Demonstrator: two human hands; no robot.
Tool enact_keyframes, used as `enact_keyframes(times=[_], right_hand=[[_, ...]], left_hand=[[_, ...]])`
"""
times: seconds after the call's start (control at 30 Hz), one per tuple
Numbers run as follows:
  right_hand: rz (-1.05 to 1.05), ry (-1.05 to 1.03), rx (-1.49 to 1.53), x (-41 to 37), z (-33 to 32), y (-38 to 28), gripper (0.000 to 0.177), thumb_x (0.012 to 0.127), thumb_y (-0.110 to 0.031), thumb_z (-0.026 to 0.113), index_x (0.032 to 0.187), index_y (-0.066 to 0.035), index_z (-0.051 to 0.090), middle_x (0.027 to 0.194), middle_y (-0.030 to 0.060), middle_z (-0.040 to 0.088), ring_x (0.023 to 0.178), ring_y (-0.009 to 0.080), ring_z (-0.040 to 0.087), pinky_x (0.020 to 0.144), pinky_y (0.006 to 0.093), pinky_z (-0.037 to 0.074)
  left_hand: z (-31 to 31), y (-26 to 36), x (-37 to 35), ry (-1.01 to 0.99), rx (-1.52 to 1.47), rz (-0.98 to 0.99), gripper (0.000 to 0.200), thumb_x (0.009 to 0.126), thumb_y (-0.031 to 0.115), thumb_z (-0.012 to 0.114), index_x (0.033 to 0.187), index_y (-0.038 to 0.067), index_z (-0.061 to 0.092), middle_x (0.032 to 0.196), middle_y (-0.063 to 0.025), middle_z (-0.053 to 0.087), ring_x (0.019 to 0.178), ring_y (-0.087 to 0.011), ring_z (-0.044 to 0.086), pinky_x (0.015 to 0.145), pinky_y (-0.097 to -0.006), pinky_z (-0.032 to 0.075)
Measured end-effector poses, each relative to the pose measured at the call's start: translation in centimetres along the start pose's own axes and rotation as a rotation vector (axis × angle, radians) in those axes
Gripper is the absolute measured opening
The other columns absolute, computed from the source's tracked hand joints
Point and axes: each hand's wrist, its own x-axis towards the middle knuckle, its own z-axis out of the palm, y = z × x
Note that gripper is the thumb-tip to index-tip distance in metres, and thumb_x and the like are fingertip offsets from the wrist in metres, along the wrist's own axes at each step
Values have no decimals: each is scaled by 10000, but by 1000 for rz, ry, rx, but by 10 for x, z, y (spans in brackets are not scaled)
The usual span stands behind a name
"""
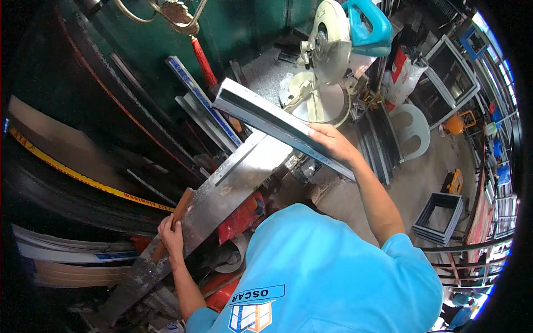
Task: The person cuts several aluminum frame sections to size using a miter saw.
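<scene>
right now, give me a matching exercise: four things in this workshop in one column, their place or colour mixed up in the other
Things:
1. metal profile
2. wooden block
3. chop saw
4. plastic chair

Place or colour:
a. white, on the floor at the right
b. gripped in the left hand
c. teal handle, at the top of the view
d. held under the right hand

Pairs: 1-d, 2-b, 3-c, 4-a

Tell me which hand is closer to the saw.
Right. The right hand grips a metal bar right by the saw; the left hand holds a wooden block much farther back.
</scene>
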Motion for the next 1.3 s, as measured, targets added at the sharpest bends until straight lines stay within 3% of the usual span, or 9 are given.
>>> enact_keyframes(times=[0.03, 0.13, 0.33, 0.57, 0.83, 1.03, 1.2, 1.23, 1.3], right_hand=[[-1, -1, -8, -3, -9, 11, 412, 1026, -233, 540, 1318, 53, 587, 1223, 118, 671, 1134, 207, 609, 1006, 329, 452], [-21, -89, -81, -11, -18, 41, 903, 851, -581, 743, 1439, 40, 452, 1338, 107, 568, 1210, 177, 523, 1043, 318, 407], [140, -129, 80, -18, -3, 20, 670, 771, -235, 837, 1331, 20, 572, 1195, 26, 616, 1128, 120, 552, 995, 290, 424], [112, -63, 76, -16, 3, 14, 638, 831, -203, 832, 1364, 34, 572, 1284, 64, 636, 1154, 141, 578, 1038, 311, 433], [-513, 516, 440, -11, 39, -21, 591, 968, -262, 712, 1397, 57, 459, 1194, 170, 681, 1107, 276, 677, 970, 395, 545], [-109, 584, 244, -24, 35, 25, 578, 969, -395, 691, 1287, 45, 492, 1127, 186, 693, 1025, 260, 686, 884, 366, 577], [315, 486, 606, -21, 51, 78, 493, 972, -378, 695, 1155, 71, 603, 1085, 138, 697, 886, 200, 706, 741, 346, 620], [338, 606, 706, -8, 64, 82, 537, 986, -355, 671, 1279, 76, 539, 1073, 176, 701, 819, 208, 721, 573, 288, 600], [388, 468, 683, 8, 65, 95, 567, 992, -357, 658, 1292, 104, 518, 1146, 216, 684, 907, 240, 737, 655, 346, 648]], left_hand=[[2, 3, 2, 16, 59, 23, 407, 902, 94, 710, 1299, 21, 664, 1315, -152, 617, 1253, -349, 524, 1080, -451, 429], [6, 15, 2, 10, -24, -35, 414, 897, 98, 716, 1296, 5, 657, 1328, -156, 613, 1266, -349, 518, 1083, -456, 427], [0, 24, 1, -25, 13, -25, 453, 887, 109, 729, 1321, 11, 641, 1349, -161, 601, 1280, -353, 509, 1091, -467, 417], [9, 22, -2, 12, 47, -30, 485, 876, 116, 745, 1339, 24, 631, 1368, -158, 580, 1271, -363, 507, 1108, -464, 393], [12, 20, 8, 14, -59, 6, 438, 867, 52, 737, 1298, 28, 663, 1252, -153, 632, 1173, -358, 572, 1031, -449, 449], [24, 34, 8, -136, -33, 97, 423, 902, 38, 718, 1319, 34, 646, 1287, -146, 589, 1182, -335, 570, 1007, -442, 477], [25, 30, -3, -40, -119, 70, 438, 819, 11, 742, 1253, 27, 682, 1200, -153, 632, 1173, -363, 555, 1017, -462, 447], [23, 25, -5, -1, -49, 81, 439, 821, 13, 730, 1256, 32, 680, 1230, -146, 618, 1197, -363, 539, 1023, -468, 443], [17, 34, -2, 35, 28, 107, 440, 822, 15, 718, 1260, 36, 678, 1260, -140, 605, 1221, -364, 522, 1029, -474, 438]])
